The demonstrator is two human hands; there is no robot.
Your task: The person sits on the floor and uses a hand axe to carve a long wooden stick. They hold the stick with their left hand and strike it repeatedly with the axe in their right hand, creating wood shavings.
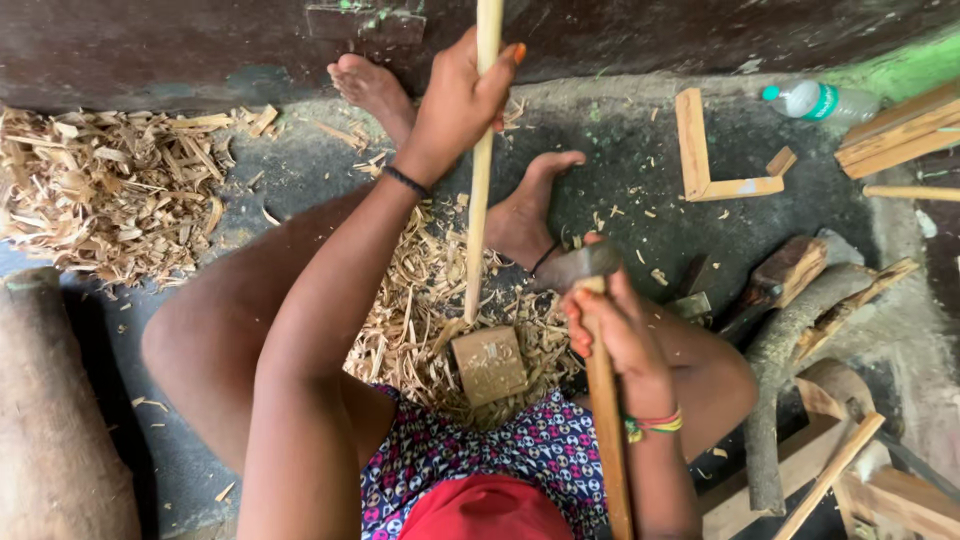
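Note:
My left hand [462, 95] grips a long pale wooden stick [478, 210] near its top. The stick stands almost upright, its lower end resting on a small square wooden block [489, 364] between my legs. My right hand [620, 335] holds the wooden handle of a tool [604, 440], whose dark metal head [582, 265] sits just right of the stick's lower part. A heap of wood shavings [420, 310] surrounds the block. My bare feet [520, 215] lie on the dark floor beyond it.
A large pile of shavings [110, 195] lies at the left beside a dark wall. An L-shaped wooden piece [700, 160], a plastic bottle [815, 100], planks [900, 130], and rough branches and offcuts [800, 320] crowd the right. A big log [55, 420] sits lower left.

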